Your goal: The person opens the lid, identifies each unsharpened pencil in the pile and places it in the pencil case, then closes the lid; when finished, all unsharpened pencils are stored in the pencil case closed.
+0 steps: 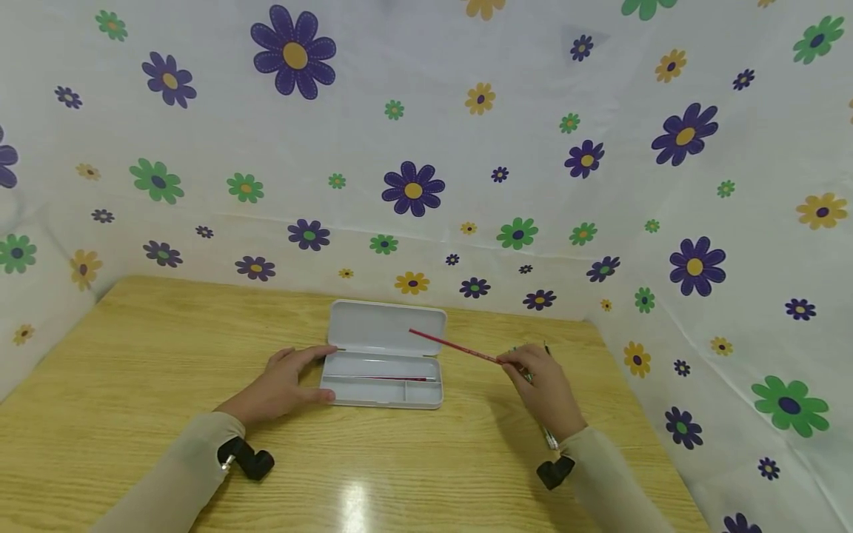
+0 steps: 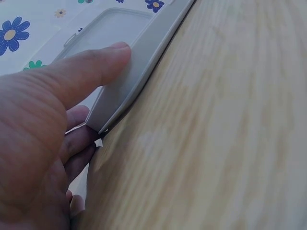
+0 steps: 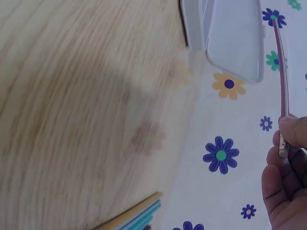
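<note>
A white pencil case [image 1: 386,326] lies open on the table, its lid folded back. My left hand [image 1: 286,385] holds the case's left end, thumb at the front corner and forefinger at the back one. In the left wrist view the thumb lies along the case's side [image 2: 148,57], with other fingers round its corner. A thin red pencil [image 1: 453,345] is pinched between the thumb and fingers of my right hand [image 1: 543,389], raised right of the case and pointing left over it. Inside the long compartment lies another reddish pencil [image 1: 386,378].
Several pencils or thin sticks [image 1: 550,438] lie on the wooden table [image 1: 200,333], partly hidden under my right hand; the right wrist view shows orange and teal ones [image 3: 139,213]. A white cloth with flowers [image 1: 360,148] rises behind the table and along its sides.
</note>
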Motion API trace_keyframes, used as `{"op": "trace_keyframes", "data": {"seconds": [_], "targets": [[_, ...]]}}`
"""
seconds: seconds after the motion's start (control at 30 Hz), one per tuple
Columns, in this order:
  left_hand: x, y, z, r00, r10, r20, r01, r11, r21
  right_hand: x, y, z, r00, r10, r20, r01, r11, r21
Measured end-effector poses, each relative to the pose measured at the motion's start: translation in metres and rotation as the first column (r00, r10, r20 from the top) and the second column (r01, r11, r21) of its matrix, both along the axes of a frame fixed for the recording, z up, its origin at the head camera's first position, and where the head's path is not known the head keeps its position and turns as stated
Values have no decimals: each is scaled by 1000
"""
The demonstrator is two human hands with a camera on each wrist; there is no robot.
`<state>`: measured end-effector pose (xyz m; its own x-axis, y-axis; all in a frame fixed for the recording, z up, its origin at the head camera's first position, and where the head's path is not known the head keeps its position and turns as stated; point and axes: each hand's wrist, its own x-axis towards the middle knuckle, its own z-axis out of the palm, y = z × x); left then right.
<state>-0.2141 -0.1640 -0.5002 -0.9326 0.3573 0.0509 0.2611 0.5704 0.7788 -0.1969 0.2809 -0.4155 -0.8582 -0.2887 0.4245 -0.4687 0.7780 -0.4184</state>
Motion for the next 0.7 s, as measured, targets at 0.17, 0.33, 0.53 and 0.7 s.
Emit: {"op": "trace_keyframes", "data": {"seconds": [0.17, 0.33, 0.53, 0.7], "targets": [[0, 0, 1, 1000, 9, 18, -9, 1000, 5, -8, -16, -2, 1000, 22, 18, -22, 999, 27], [1, 0, 2, 999, 13, 31, -13, 1000, 4, -14, -32, -2, 998, 55, 35, -56, 998, 40], [2, 1, 3, 999, 10, 44, -10, 1000, 10, -20, -47, -4, 995, 87, 43, -89, 995, 46], [0, 1, 3, 999, 4, 41, -4, 1000, 12, -25, -61, -6, 993, 107, 57, -110, 993, 50]]}}
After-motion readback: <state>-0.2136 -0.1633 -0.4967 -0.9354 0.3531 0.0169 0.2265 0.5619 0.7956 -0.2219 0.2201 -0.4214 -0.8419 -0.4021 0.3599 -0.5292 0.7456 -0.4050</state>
